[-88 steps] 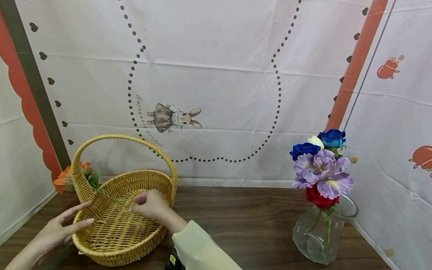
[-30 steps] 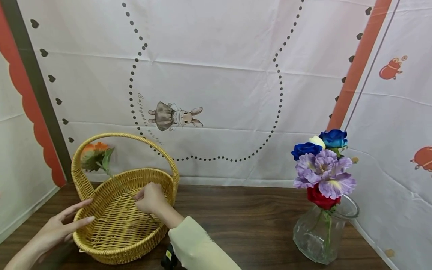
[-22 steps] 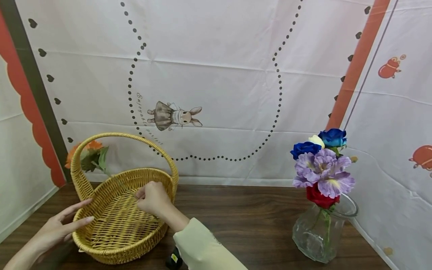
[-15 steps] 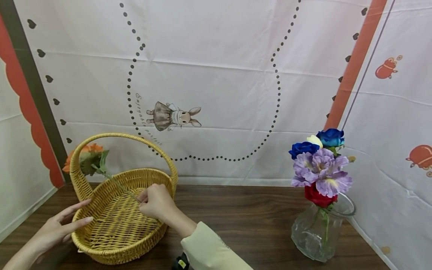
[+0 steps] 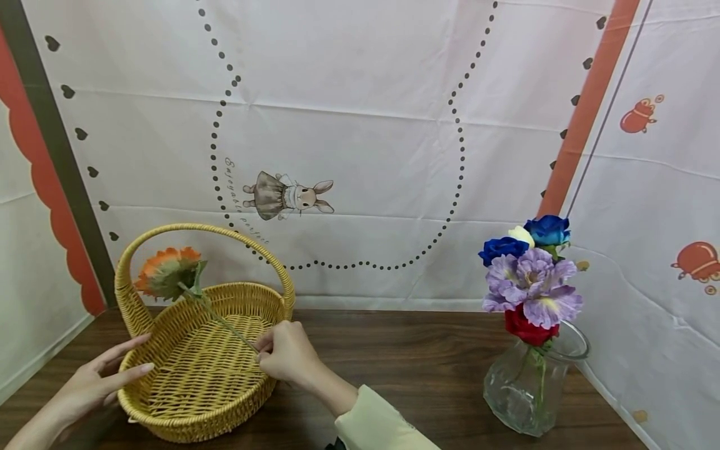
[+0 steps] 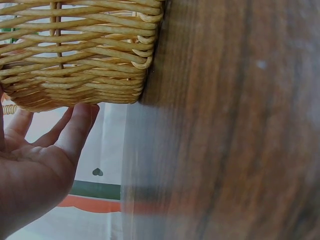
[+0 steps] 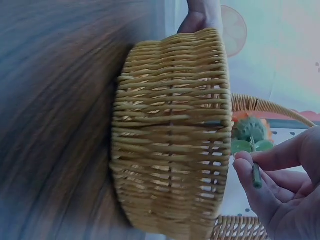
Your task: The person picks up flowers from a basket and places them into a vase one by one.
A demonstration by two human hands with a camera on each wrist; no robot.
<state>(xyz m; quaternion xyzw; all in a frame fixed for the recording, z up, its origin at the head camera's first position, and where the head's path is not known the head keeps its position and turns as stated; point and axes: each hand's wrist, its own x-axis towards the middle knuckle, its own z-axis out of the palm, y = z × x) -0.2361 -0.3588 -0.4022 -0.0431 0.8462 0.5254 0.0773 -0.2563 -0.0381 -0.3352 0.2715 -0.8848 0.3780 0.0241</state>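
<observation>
My right hand (image 5: 291,354) pinches the green stem of an orange flower (image 5: 170,273) near its lower end, at the right rim of a yellow wicker basket (image 5: 194,428). The stem slants up to the left across the basket, so the bloom shows under the arched handle (image 5: 209,229). In the right wrist view the cut stem end (image 7: 257,179) pokes out between thumb and fingers, above the basket's rim. My left hand (image 5: 92,384) touches the basket's left side with fairly straight fingers; the left wrist view shows its fingertips (image 6: 84,111) against the woven wall.
A clear glass vase (image 5: 520,394) stands at the right, holding blue, cream, purple and red flowers (image 5: 531,278). The brown wooden table (image 5: 405,369) lies beneath everything. A printed white cloth (image 5: 365,156) hangs behind and at the sides.
The right hand has drawn the stem to the right and towards the basket's right rim. The bloom has shifted right, under the handle. The left hand has stayed at the basket's side.
</observation>
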